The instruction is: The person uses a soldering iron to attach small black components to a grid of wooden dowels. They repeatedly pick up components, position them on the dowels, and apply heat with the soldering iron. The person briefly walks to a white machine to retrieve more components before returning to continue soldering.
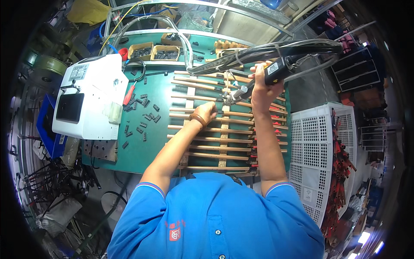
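Rods (237, 140) lie beside blocks (149, 117); right fingers (259, 74) grip tool (276, 71), left fingers (212, 111) curled, hold unclear.

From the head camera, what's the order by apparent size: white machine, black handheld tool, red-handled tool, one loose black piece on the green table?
1. White machine, clearly largest
2. Black handheld tool, perhaps enlarged by nearness to the camera
3. Red-handled tool
4. One loose black piece; these pieces look alike, so any would rank here

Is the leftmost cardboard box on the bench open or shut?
Open: the cardboard box has its top uncovered, with dark pieces visible inside.
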Demonstrator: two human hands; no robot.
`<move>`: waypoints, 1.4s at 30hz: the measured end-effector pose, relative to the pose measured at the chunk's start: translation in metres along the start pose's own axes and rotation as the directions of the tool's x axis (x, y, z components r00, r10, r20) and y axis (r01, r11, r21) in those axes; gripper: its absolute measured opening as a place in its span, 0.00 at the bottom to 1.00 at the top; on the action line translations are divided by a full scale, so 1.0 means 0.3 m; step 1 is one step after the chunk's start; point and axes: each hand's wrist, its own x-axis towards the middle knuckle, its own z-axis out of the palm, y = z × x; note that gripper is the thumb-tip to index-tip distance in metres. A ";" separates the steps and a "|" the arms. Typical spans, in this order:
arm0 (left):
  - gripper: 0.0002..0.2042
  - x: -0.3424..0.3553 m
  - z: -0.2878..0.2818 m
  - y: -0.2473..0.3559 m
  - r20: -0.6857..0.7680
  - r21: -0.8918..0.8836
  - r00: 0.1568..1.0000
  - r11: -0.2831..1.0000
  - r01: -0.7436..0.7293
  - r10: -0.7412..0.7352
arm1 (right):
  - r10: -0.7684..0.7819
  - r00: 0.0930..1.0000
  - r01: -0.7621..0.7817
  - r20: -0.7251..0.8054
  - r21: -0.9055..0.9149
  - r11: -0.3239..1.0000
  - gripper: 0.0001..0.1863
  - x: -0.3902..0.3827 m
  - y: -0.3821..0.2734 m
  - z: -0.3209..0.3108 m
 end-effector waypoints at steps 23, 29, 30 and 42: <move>0.16 -0.280 -0.065 0.088 0.400 -0.840 0.863 0.252 0.480 -0.310 | 0.170 0.985 -0.170 -0.040 0.003 0.986 0.15 -0.069 -0.196 -0.081; 0.15 -0.256 -0.079 0.111 0.381 -0.734 0.874 0.476 0.484 -0.302 | 0.176 0.983 -0.176 -0.044 0.020 0.984 0.16 -0.071 -0.186 -0.074; 0.14 -0.252 -0.076 0.115 0.373 -0.738 0.876 0.474 0.480 -0.307 | 0.164 0.986 -0.163 -0.042 0.021 0.986 0.16 -0.070 -0.182 -0.073; 0.08 -0.247 -0.084 0.073 0.400 -0.679 0.881 0.563 0.471 -0.254 | 0.174 0.984 -0.174 -0.029 0.003 0.985 0.15 -0.064 -0.177 -0.078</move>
